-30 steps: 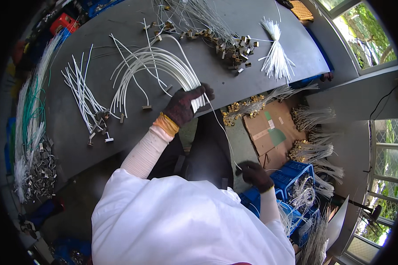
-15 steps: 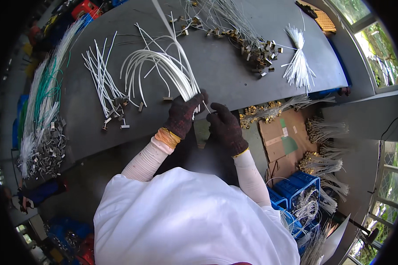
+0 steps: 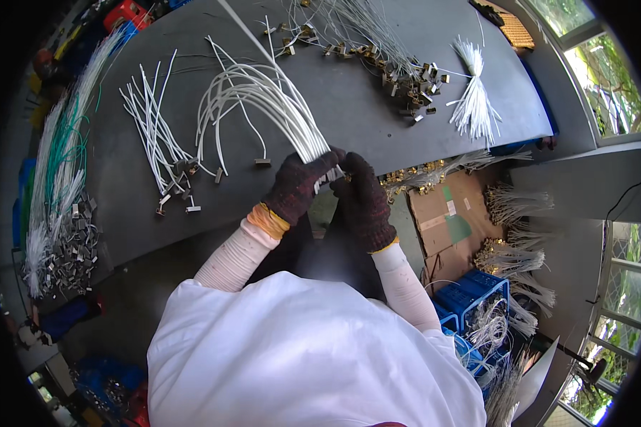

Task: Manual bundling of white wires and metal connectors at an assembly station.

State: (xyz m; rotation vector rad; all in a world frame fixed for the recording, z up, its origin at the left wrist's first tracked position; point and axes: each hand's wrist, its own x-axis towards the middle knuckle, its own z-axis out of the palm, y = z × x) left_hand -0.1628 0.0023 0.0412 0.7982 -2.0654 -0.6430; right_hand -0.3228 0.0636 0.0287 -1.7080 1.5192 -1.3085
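My left hand (image 3: 296, 188), in a dark knitted glove, is wrapped round a bundle of white cables (image 3: 281, 107) near its lower end. The cables arch up and over to the left above the table. My right hand (image 3: 367, 203), gloved the same way, presses against the bundle's end with its fingers closed. Whatever lies between those fingers is hidden. Left of the bundle lie loose white cables (image 3: 149, 124) with small metal end pieces (image 3: 183, 171). One more metal end piece (image 3: 263, 163) rests beside my left hand.
The grey table (image 3: 192, 235) curves around in front of me. On it lie a heap of wires with brass-coloured ends (image 3: 409, 82) and a tied white cable bundle (image 3: 472, 103). Green and white wires (image 3: 64, 156) hang at far left. Blue crates (image 3: 470, 295) and cardboard (image 3: 441, 220) are at right.
My right hand has come in against the bundle's end, where it was a little apart with a thin strand between the hands. My left hand keeps its hold. The view has shifted slightly.
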